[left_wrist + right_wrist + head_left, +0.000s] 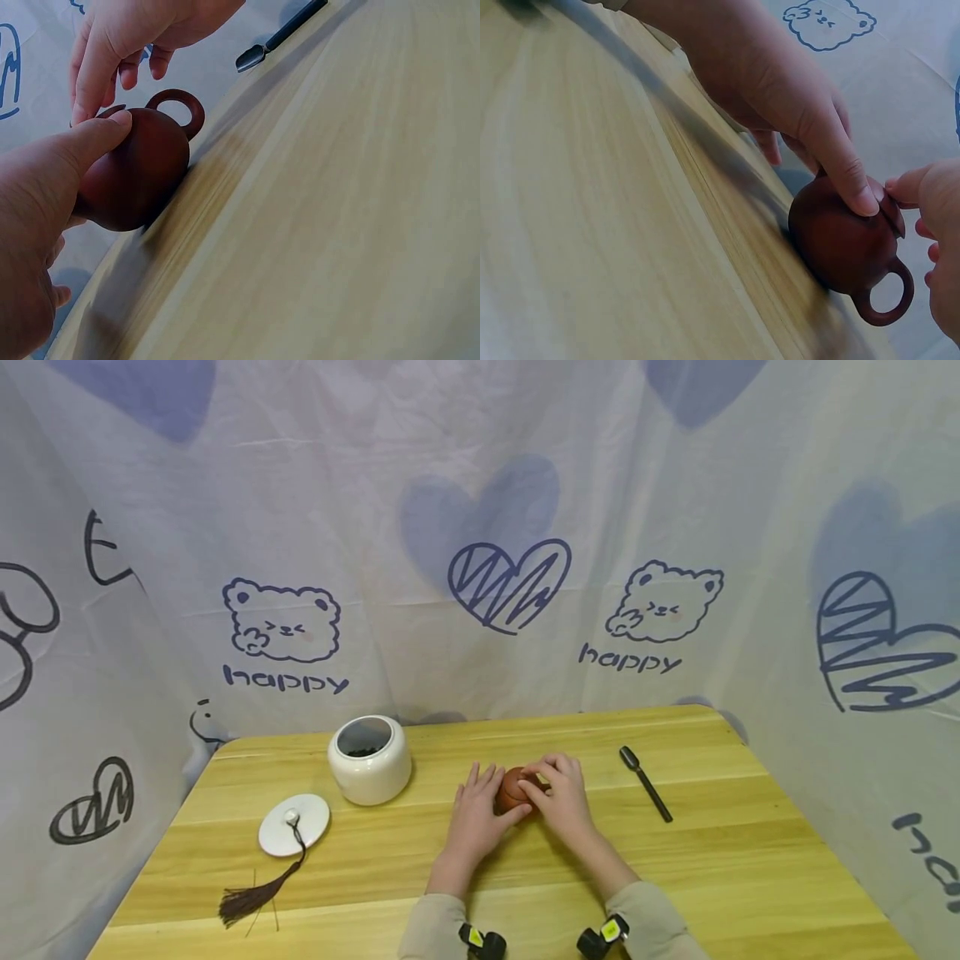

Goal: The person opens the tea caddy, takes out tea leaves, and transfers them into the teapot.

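A small reddish-brown clay teapot (507, 800) stands on the wooden table between the two hands. My left hand (474, 817) steadies it from the left, its thumb on the pot's shoulder and its fingers around the far side. From the right, my right hand (567, 803) pinches the knob of the teapot lid (888, 211) between thumb and fingertips. The lid looks slightly tilted at the opening in the right wrist view; the knob is mostly covered by the fingers. The pot's loop handle (196, 116) points toward the right-hand side, free of both hands.
A white ceramic jar (371, 779) with dark contents stands uncovered at the back left. In front of it lies its round white lid (276, 833) with a dark brown tassel (251, 900). A dark tea scoop (651, 789) lies right of the hands. Printed cloth surrounds the table (735, 877).
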`<state>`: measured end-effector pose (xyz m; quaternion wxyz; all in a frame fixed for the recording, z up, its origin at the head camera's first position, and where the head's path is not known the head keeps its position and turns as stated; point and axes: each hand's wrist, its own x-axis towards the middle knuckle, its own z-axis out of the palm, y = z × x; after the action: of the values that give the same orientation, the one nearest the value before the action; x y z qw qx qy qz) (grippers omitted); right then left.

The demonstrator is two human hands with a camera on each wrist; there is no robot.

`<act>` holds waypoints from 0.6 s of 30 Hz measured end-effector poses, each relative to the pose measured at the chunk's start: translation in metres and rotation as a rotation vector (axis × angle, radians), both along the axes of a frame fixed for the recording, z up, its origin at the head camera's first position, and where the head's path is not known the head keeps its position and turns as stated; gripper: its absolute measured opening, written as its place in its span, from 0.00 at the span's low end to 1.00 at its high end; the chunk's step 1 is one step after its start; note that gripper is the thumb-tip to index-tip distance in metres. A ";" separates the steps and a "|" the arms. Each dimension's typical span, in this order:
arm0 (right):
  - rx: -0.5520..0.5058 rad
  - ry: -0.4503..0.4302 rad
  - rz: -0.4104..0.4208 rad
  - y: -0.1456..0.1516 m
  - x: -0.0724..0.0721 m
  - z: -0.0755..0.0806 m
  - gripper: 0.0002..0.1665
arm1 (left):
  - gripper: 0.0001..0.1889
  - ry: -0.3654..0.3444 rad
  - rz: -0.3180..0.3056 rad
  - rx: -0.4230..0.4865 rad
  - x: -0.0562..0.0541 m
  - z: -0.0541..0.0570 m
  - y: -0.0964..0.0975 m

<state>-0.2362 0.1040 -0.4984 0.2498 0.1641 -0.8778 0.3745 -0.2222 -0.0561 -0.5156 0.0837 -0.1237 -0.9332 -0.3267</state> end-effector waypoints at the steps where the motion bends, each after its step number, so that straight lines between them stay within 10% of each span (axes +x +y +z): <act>1: 0.004 -0.001 -0.002 0.000 0.000 0.000 0.08 | 0.43 -0.001 0.000 0.000 0.000 0.000 0.000; 18: -0.029 -0.148 -0.014 -0.002 0.001 -0.004 0.10 | 0.42 0.006 -0.001 0.018 0.002 0.003 0.000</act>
<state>-0.2353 0.1023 -0.5019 0.1892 0.1259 -0.8894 0.3966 -0.2200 -0.0559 -0.5124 0.0872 -0.1245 -0.9300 -0.3348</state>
